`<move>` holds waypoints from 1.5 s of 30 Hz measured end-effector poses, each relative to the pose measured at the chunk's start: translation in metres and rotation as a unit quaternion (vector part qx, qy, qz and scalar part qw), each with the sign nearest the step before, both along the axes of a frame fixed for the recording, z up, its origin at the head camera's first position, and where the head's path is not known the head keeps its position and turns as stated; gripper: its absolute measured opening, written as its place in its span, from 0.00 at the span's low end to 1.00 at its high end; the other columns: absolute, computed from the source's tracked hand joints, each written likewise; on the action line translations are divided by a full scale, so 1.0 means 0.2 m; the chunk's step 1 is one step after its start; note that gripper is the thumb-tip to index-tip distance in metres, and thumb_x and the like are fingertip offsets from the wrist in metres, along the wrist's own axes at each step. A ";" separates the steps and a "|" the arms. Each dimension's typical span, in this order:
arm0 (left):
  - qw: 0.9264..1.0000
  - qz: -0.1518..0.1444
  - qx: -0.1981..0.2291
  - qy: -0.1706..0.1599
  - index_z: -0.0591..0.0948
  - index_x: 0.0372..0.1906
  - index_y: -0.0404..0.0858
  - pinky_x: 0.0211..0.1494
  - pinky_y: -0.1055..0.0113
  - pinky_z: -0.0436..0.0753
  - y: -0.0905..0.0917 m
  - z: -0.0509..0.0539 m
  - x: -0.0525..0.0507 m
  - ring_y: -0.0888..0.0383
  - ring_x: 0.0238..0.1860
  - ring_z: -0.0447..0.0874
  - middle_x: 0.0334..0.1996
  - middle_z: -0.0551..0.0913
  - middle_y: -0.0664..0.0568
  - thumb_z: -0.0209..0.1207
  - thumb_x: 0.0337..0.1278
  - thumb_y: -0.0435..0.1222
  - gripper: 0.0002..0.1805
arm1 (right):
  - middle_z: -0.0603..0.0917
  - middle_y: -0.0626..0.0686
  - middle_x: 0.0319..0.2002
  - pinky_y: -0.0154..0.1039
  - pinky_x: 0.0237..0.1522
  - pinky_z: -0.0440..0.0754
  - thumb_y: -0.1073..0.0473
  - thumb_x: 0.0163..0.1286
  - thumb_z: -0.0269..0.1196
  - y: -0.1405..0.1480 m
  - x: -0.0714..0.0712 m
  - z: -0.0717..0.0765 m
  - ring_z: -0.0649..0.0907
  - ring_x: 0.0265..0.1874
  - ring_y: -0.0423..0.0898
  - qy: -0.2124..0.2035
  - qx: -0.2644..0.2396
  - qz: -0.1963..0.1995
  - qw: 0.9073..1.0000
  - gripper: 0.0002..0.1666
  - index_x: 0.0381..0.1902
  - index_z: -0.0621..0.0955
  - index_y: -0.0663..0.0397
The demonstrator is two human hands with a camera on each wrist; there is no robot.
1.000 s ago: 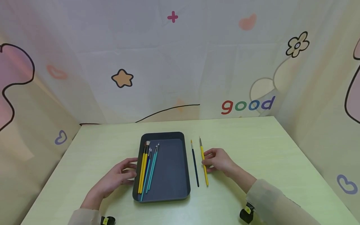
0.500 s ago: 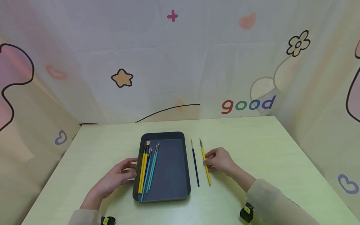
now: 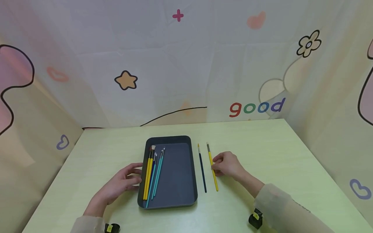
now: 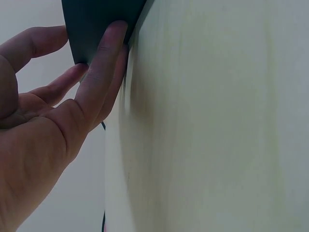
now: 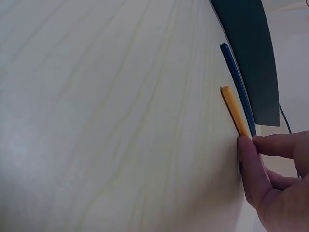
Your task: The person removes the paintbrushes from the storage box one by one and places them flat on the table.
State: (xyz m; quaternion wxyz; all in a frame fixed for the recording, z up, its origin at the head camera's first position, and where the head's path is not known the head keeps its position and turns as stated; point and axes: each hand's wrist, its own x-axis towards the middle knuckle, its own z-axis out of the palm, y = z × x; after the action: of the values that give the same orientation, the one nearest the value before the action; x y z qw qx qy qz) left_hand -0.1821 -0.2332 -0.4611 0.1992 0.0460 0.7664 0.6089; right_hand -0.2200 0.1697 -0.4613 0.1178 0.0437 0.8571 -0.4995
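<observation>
At the near side of the counter [image 3: 262, 142], two pale sleeves [image 3: 288, 207] reach forward, a small black fitting [image 3: 255, 219] at each wrist. The hands are well apart. The right hand [image 3: 230, 164] pinches a yellow brush [image 3: 214, 178] between thumb and fingers, partway along its handle, bristles pointing away from the person; whether the brush touches the surface cannot be told. The left hand [image 3: 122, 178], its fingers spread, touches the outside of the left wall of a dark grey tray [image 3: 180, 181].

Between the tray and the pinched brush lies one dark blue brush [image 3: 202, 171], near both and roughly parallel to the yellow one. Six more brushes rest along the left side of the tray, bristle ends toward its far rim: two yellow ones [image 3: 147, 174], one blue, and three teal ones [image 3: 157, 176].

The counter is pale, with faint wood grain. Beyond it hangs a creased, light-coloured backdrop [image 3: 175, 74], printed with the multicoloured word "good" [image 3: 257, 107], an orange star [image 3: 126, 80], an outlined flower [image 3: 309, 44], a peach heart [image 3: 256, 20] and a pink cross [image 3: 178, 15]. Similar printed walls enclose both sides.
</observation>
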 end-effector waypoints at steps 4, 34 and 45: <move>1.000 -0.002 0.001 0.000 0.62 0.77 0.34 0.54 0.51 0.85 0.00 0.00 0.00 0.43 0.55 0.79 0.65 0.69 0.33 0.58 0.70 0.31 0.34 | 0.84 0.58 0.32 0.40 0.30 0.88 0.71 0.65 0.69 0.01 -0.01 0.00 0.86 0.24 0.47 -0.003 -0.013 -0.004 1.000 0.14 0.47 0.80 0.71; 1.000 -0.002 0.009 -0.002 0.62 0.77 0.34 0.54 0.51 0.85 -0.01 -0.01 0.00 0.44 0.56 0.78 0.65 0.69 0.33 0.59 0.70 0.31 0.34 | 0.84 0.55 0.28 0.39 0.27 0.87 0.68 0.63 0.72 -0.10 -0.01 0.01 0.87 0.22 0.48 0.024 0.028 0.028 0.999 0.18 0.48 0.78 0.69; 1.000 -0.004 0.007 -0.003 0.62 0.77 0.33 0.54 0.51 0.85 0.00 0.00 0.00 0.44 0.55 0.78 0.65 0.69 0.33 0.58 0.70 0.31 0.34 | 0.84 0.55 0.26 0.39 0.24 0.87 0.71 0.63 0.70 -0.12 -0.03 0.02 0.87 0.20 0.48 0.041 0.061 0.045 0.996 0.15 0.45 0.78 0.71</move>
State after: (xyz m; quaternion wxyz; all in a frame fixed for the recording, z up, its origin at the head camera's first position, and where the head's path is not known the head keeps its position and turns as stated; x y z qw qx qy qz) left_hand -0.1825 -0.2341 -0.4612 0.2033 0.0484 0.7615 0.6136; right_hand -0.2261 0.1454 -0.4578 0.1023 -0.0082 0.8911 -0.4421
